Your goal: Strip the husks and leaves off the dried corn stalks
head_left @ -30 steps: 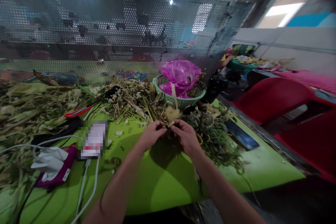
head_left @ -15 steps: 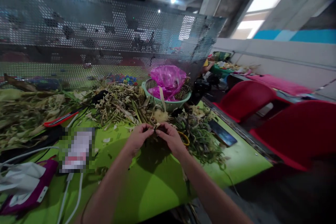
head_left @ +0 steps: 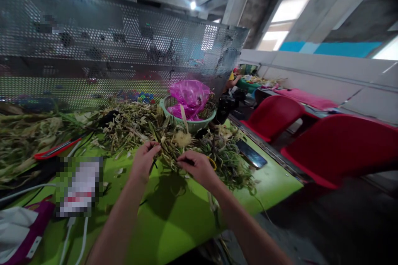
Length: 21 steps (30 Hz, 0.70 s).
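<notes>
My left hand [head_left: 144, 158] and my right hand [head_left: 196, 166] are apart, just over the near edge of a heap of dried plant stalks [head_left: 130, 126]. The left fingers are pinched together beside thin greenish stems; what they grip is too small to make out. On the right, thumb and forefinger close in a pinch by a dry stem [head_left: 169, 159], and I cannot tell how much of it they hold. A pale fluffy tuft [head_left: 182, 138] lies just beyond the hands. Right of it spreads a tangle of grey-green dried plants [head_left: 222, 157], with a yellow ring [head_left: 212, 163] partly behind my right hand.
On the green table [head_left: 174, 223] are a pale green basket [head_left: 199, 125] with a pink plastic bag [head_left: 189, 95], a phone [head_left: 251, 154], an orange cutter [head_left: 57, 149], a cabled blurred device [head_left: 81, 186] and a tissue pack [head_left: 40, 223]. Red chairs [head_left: 275, 116] stand right; a person [head_left: 232, 82] sits beyond.
My hands were together at the fingertips and have moved apart, the left one to the left. The whole view has shifted, so the table things sit farther left.
</notes>
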Motion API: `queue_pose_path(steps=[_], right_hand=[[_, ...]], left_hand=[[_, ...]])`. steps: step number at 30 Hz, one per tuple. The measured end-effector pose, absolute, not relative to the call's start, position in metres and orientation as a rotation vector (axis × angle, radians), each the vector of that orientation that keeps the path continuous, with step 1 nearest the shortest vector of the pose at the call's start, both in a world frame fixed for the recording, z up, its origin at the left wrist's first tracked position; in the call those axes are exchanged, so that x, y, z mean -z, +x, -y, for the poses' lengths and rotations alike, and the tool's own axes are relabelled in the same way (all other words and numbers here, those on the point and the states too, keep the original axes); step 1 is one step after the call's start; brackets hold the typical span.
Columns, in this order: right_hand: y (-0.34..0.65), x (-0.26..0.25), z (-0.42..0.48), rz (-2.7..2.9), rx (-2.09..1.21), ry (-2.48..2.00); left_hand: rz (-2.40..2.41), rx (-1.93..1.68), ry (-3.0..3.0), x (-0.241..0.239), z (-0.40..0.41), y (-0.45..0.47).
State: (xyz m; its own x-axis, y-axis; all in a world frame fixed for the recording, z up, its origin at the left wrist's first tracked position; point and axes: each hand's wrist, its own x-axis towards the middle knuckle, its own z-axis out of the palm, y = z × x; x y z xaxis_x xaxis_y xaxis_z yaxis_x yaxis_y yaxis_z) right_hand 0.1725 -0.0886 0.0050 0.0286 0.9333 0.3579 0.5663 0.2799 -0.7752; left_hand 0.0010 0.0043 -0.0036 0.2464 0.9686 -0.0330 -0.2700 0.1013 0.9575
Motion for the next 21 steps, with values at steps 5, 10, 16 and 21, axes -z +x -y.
queue_pose_path(steps=[5, 10, 16, 21], right_hand=[[0.210, -0.032, 0.110, 1.547, -0.160, -1.562], [0.237, -0.023, 0.134, 1.707, -0.188, -1.849], [0.222, -0.003, 0.136, 1.982, -0.046, -2.150], [0.214, -0.012, 0.129, 2.063, 0.059, -2.300]], left_hand=[[-0.851, -1.230, 0.959, -0.005, -0.011, -0.009], [-0.832, -1.165, 0.892, -0.006, -0.011, -0.009], [-0.846, -1.065, 0.861, -0.005, -0.006, -0.007], [-0.790, -1.005, 0.793, -0.001, -0.008, -0.007]])
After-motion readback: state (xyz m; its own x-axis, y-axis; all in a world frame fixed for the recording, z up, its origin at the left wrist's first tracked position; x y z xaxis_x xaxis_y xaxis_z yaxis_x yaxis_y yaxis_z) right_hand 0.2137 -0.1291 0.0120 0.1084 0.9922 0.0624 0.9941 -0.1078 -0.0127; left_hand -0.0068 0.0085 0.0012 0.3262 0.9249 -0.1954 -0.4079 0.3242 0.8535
